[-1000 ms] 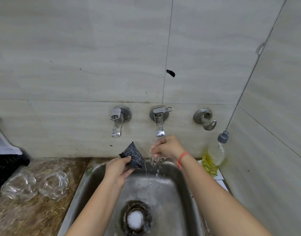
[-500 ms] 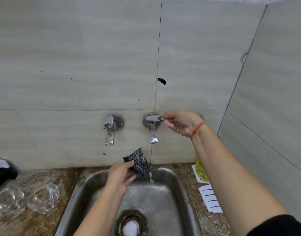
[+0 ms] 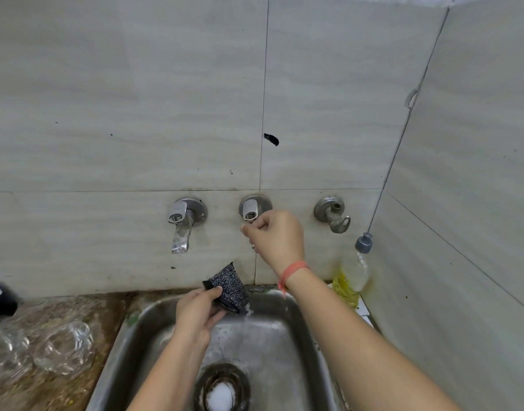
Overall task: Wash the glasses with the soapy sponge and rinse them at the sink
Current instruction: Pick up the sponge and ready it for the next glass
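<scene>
My left hand (image 3: pixel 198 312) grips a dark speckled sponge (image 3: pixel 229 287), folded, over the back of the steel sink (image 3: pixel 115 348). My right hand (image 3: pixel 277 238) is raised to the middle wall tap (image 3: pixel 251 209), its fingers pinched at the tip of the lever, which points down. That hand hides the spout, and I see no water stream. Two clear glasses lie on the stone counter left of the sink, one (image 3: pixel 65 348) close to the rim and the other (image 3: pixel 5 351) at the frame's left edge.
A second tap (image 3: pixel 182 223) is on the wall to the left and a bare valve (image 3: pixel 333 215) to the right. A bottle of yellow dish liquid (image 3: pixel 355 271) stands in the right corner. The drain (image 3: pixel 222 387) sits mid-basin. A black crate (image 3: pixel 0 301) is far left.
My right hand left the running water, rose to the middle tap lever and swung it from pointing right to pointing down. The water stream is gone. My left hand kept the sponge.
</scene>
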The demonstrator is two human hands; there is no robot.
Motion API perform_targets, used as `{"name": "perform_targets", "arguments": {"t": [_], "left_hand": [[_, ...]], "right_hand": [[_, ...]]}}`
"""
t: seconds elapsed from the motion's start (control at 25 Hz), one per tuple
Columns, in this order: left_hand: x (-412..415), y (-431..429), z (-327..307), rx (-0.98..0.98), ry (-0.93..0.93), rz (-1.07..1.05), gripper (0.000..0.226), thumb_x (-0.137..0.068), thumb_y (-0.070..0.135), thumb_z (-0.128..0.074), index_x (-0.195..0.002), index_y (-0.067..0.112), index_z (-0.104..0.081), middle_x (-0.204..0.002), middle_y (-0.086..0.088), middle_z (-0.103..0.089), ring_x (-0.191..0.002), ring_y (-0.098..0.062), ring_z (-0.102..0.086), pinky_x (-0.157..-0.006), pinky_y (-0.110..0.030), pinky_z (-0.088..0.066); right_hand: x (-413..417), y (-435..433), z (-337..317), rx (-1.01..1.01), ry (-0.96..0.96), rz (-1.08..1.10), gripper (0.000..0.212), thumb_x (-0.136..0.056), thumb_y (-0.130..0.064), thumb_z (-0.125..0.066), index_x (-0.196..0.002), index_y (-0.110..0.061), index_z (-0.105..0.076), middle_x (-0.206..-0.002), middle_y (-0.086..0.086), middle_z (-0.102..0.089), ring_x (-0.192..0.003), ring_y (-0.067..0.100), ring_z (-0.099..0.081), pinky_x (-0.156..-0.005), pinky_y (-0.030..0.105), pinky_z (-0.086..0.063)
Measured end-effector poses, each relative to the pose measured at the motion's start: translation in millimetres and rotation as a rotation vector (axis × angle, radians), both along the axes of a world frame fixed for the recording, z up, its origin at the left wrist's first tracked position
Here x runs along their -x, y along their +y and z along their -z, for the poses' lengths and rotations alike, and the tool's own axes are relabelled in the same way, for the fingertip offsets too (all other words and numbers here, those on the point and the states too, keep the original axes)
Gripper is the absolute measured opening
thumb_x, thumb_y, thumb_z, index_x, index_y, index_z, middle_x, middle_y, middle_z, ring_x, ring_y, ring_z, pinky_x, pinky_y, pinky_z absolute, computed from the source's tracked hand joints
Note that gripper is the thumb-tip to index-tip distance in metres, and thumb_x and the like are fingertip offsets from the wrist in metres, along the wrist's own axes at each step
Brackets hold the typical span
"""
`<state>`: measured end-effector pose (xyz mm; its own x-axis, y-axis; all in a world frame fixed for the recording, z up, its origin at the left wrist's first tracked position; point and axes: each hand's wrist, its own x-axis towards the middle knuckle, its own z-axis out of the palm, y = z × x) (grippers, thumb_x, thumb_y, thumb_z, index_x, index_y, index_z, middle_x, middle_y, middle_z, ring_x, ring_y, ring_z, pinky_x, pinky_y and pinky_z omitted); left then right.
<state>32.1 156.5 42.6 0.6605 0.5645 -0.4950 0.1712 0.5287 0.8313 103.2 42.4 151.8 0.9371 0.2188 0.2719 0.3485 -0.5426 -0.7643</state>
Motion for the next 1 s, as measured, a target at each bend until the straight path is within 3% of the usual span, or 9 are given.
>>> {"name": "perform_targets", "arguments": {"t": [0.04, 0.2, 0.4, 0.56, 0.76, 0.92, 1.0], "left_hand": [[1, 0, 1, -0.01, 0.004, 0.0, 0.016, -0.09, -0.004, -0.057, -0.081, 0.009, -0.058, -0.078, -0.008, -0.064, -0.067, -0.018, -0.061, -0.066, -0.033, -0.054], [-2, -8, 5, -0.009, 0.029, 0.049, 0.013, -0.09, -0.003, -0.056, -0.084, 0.008, -0.059, -0.072, -0.008, -0.066, -0.049, -0.012, -0.065, -0.039, -0.021, -0.051], [-15, -27, 20, 0.058, 0.102, 0.109, 0.01, -0.089, -0.002, -0.059, -0.089, 0.007, -0.058, -0.083, -0.012, -0.066, -0.073, -0.021, -0.063, -0.06, -0.033, -0.051], [-29, -36, 28, 0.055, 0.13, 0.141, 0.01, -0.09, -0.003, -0.057, -0.088, 0.007, -0.059, -0.084, -0.012, -0.066, -0.075, -0.022, -0.063, -0.063, -0.034, -0.051], [-41, -47, 36, 0.023, 0.165, 0.152, 0.008, -0.09, -0.002, -0.059, -0.089, 0.007, -0.06, -0.084, -0.012, -0.066, -0.075, -0.021, -0.063, -0.063, -0.033, -0.051], [-43, -52, 38, 0.021, 0.182, 0.16, 0.007, -0.09, 0.0, -0.059, -0.088, 0.006, -0.059, -0.083, -0.012, -0.065, -0.074, -0.022, -0.062, -0.064, -0.034, -0.051], [-43, -51, 39, 0.035, 0.184, 0.157, 0.007, -0.09, 0.0, -0.059, -0.087, 0.005, -0.058, -0.083, -0.011, -0.064, -0.074, -0.023, -0.061, -0.064, -0.034, -0.05]], "right_hand": [[1, -5, 6, -0.045, 0.021, 0.009, 0.026, -0.073, -0.026, -0.072, -0.052, -0.013, -0.063, -0.056, 0.004, -0.067, -0.061, 0.023, -0.067, -0.067, 0.035, -0.055], [-1, -46, 43, -0.137, 0.211, 0.044, 0.031, -0.076, -0.019, -0.071, -0.048, -0.016, -0.057, -0.049, 0.003, -0.064, -0.048, 0.018, -0.062, -0.065, 0.038, -0.056], [-12, -101, 105, -0.296, 0.41, 0.229, 0.027, -0.087, -0.001, -0.056, -0.065, -0.015, -0.062, -0.059, 0.003, -0.064, -0.05, 0.016, -0.06, -0.06, 0.033, -0.054], [-13, -127, 135, -0.37, 0.054, 0.672, 0.013, -0.08, -0.005, -0.067, -0.086, -0.013, -0.06, -0.091, 0.002, -0.057, -0.081, 0.022, -0.058, -0.067, 0.02, -0.034], [-42, -127, 159, -0.475, 0.173, 0.731, 0.061, -0.073, -0.012, -0.078, -0.126, -0.004, -0.05, -0.123, 0.008, -0.048, -0.103, 0.021, -0.051, -0.078, 0.021, -0.034], [-78, -126, 170, -0.63, 0.257, 0.723, 0.057, -0.064, -0.016, -0.083, -0.114, -0.019, -0.057, -0.114, -0.001, -0.062, -0.1, 0.021, -0.061, -0.081, 0.029, -0.046], [-84, -129, 169, -0.638, 0.321, 0.747, 0.054, -0.066, -0.015, -0.082, -0.113, -0.021, -0.058, -0.105, -0.008, -0.064, -0.093, 0.018, -0.061, -0.077, 0.026, -0.043]]}}
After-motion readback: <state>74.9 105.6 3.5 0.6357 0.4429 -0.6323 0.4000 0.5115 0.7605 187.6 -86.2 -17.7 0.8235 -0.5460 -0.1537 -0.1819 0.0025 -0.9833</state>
